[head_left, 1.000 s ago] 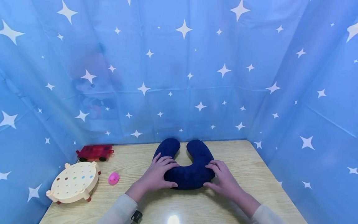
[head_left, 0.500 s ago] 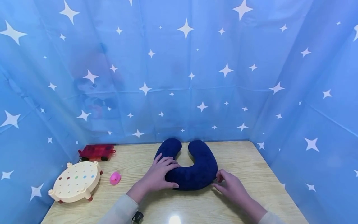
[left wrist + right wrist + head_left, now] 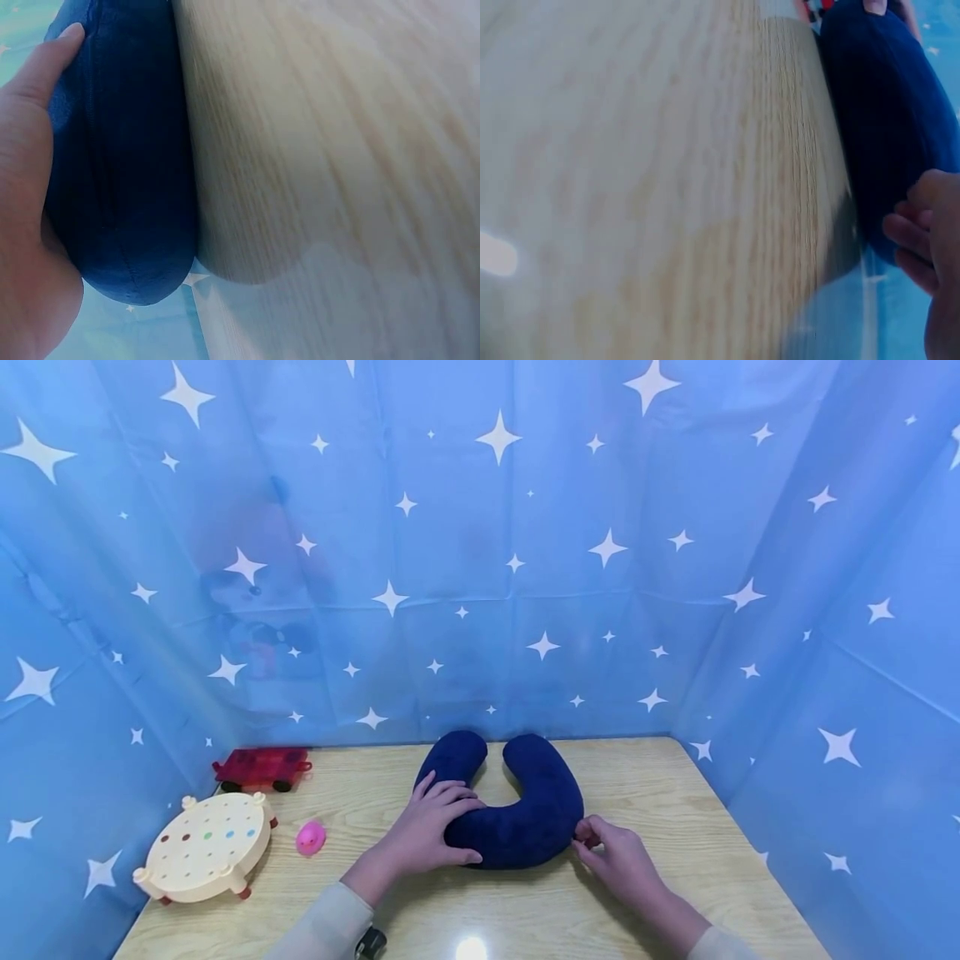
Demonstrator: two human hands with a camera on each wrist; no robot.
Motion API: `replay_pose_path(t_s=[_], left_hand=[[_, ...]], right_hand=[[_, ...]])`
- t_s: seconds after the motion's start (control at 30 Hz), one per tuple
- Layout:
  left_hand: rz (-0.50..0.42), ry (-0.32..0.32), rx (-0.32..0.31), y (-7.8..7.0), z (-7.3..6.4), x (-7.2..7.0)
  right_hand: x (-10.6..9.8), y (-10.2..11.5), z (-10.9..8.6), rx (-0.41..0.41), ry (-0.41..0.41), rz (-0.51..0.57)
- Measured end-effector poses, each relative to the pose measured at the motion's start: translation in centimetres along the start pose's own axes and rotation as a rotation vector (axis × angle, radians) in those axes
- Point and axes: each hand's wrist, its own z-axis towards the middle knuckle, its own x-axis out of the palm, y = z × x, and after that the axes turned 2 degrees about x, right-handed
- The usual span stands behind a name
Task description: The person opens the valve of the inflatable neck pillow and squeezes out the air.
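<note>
A navy blue U-shaped neck pillow (image 3: 536,827) lies on the wooden table with its two ends pointing to the back. My left hand (image 3: 427,827) holds its left curve, fingers spread over the top and thumb along the near side. In the left wrist view, that thumb lies against the dark fabric of the neck pillow (image 3: 135,150), near a seam. My right hand (image 3: 615,856) has its fingers curled and pinches at the pillow's lower right edge. The right wrist view shows the right hand (image 3: 937,232) close against the neck pillow (image 3: 889,112); what sits between its fingertips is hidden.
On the left of the table (image 3: 450,918) stand a cream round pegboard (image 3: 206,847) on short legs and a red toy wagon (image 3: 262,768) behind it. A small pink toy (image 3: 311,837) lies between pegboard and pillow. A blue star-patterned curtain (image 3: 465,552) encloses the back and sides.
My right hand has moved from the pillow's top to its lower right edge, its fingers drawing together into a pinch. My left hand keeps its place on the pillow.
</note>
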Motion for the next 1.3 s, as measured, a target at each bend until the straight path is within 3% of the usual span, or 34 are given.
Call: replay_pose_path(t_s=[0.3,0.5,0.6,0.87,1.3], left_hand=[[0.015,-0.002,-0.003,0.2,0.0,0.4],[0.011,-0.007,-0.013,-0.1,0.0,0.1],[0.006,-0.006,-0.018,-0.2,0.0,0.0],[0.006,-0.002,-0.034,-0.3,0.0,0.0],[0.010,0.003,-0.034,-0.3,-0.1,0.0]], right_hand=[[0.2,-0.2,-0.1,0.020,0.026,0.062],[-0.1,0.1,-0.2,0.164,0.128,0.117],[-0.3,0.2,-0.3,0.197,0.161,0.112],[-0.5,-0.2,-0.2,0.108,0.151,0.134],[-1.6,-0.9,0.2,0.099,0.232,0.359]])
